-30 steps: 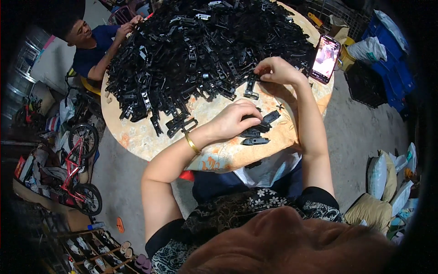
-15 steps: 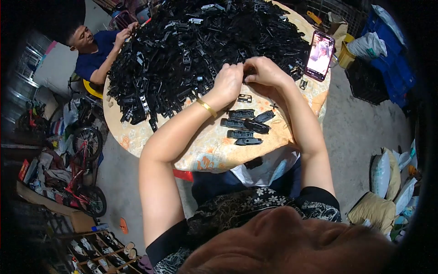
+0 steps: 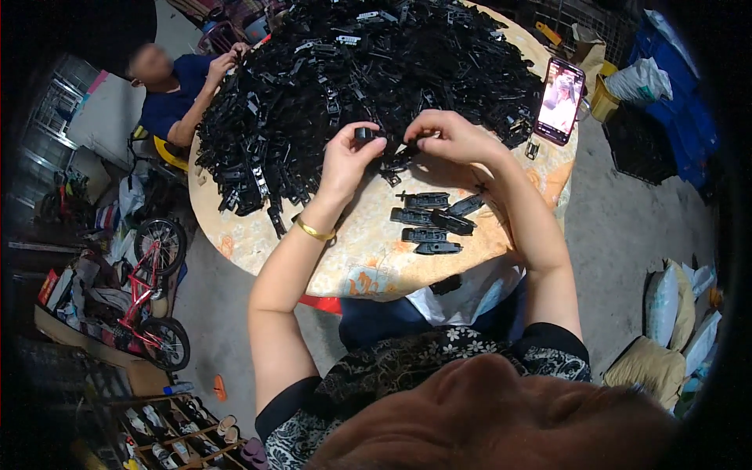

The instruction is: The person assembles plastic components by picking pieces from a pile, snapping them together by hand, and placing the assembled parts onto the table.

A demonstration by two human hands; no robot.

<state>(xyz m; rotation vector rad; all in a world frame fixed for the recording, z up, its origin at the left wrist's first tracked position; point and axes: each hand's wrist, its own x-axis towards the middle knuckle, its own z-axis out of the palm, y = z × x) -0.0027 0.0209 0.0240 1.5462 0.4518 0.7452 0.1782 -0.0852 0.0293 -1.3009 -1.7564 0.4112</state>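
Observation:
Between the thumb and fingers of my left hand [image 3: 345,166] is a small black plastic part [image 3: 363,134], held just above the near edge of the pile. My right hand [image 3: 458,139] is to its right, thumb and fingertips pinched together against dark pieces; what they hold is too small to tell. Below the fingertips, one black part [image 3: 394,174] lies on the cloth. Several longer black plastic parts [image 3: 435,223] lie grouped nearer to me. A big heap of similar black parts [image 3: 345,86] covers the far side of the table.
The round table has a patterned yellow cloth [image 3: 313,270]. A lit phone [image 3: 560,102] stands at its right, beside a small metal-looking piece [image 3: 532,150]. Across the heap at the left, a person [image 3: 176,94] has both hands at its edge. Blue crates [image 3: 666,102] stand right, a red bicycle [image 3: 141,294] left.
My hands have parted: the left moved left and turned, showing the black part in its fingers. The right stayed near the pile's edge. The whole view shifted slightly.

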